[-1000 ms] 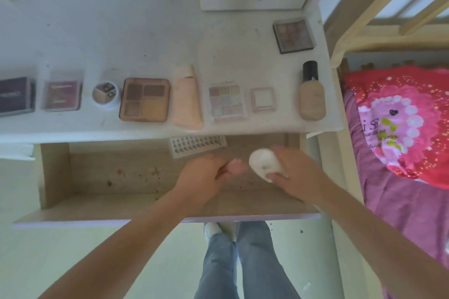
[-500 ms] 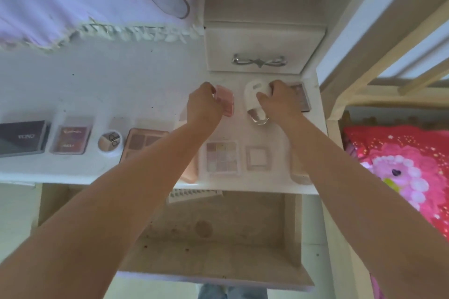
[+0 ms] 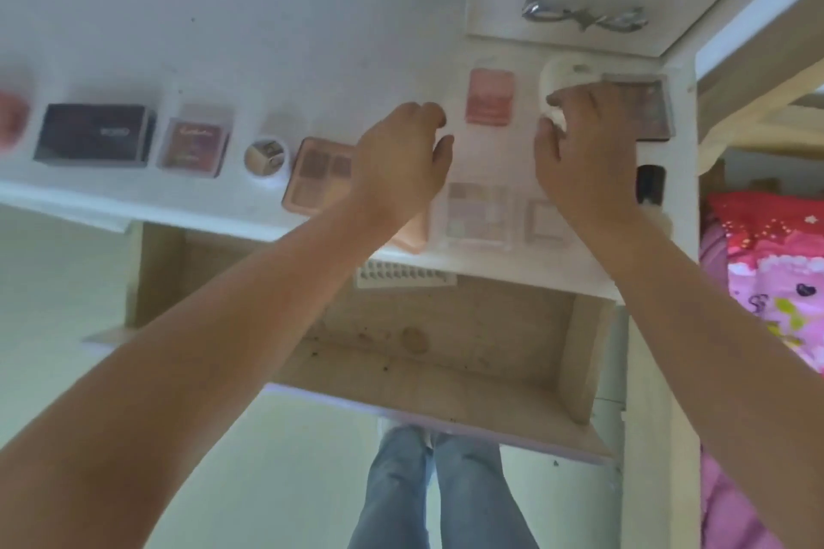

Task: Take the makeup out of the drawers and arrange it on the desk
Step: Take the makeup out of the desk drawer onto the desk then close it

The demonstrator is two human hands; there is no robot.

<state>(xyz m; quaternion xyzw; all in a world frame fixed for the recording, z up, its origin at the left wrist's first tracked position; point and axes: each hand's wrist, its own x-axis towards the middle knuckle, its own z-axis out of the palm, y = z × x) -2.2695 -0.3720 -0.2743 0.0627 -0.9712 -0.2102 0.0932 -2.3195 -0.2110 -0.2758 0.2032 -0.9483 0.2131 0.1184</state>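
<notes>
My left hand (image 3: 401, 156) hovers over the white desk (image 3: 267, 58) with loosely curled fingers and nothing in it. Just to its right, a pink compact (image 3: 489, 96) lies flat on the desk, apart from the hand. My right hand (image 3: 584, 147) grips a white rounded case (image 3: 562, 74) that rests on the desk beside a dark eyeshadow palette (image 3: 651, 107). Below the desk edge the wooden drawer (image 3: 446, 374) stands open, with a white lash tray (image 3: 405, 279) at its back.
A row runs along the desk front: dark box (image 3: 93, 134), pink-lidded compact (image 3: 194, 143), small round pot (image 3: 266, 154), peach palette (image 3: 312, 174), pastel palette (image 3: 479, 210), square compact (image 3: 544, 221), black-capped foundation bottle (image 3: 650, 183). A small shut drawer (image 3: 584, 16) sits behind; a pink bed (image 3: 767, 245) is to the right.
Both hands rose from the open drawer to the back of the desk. My left hand set the pink compact down and let go; my right hand brought the white case beside the dark palette.
</notes>
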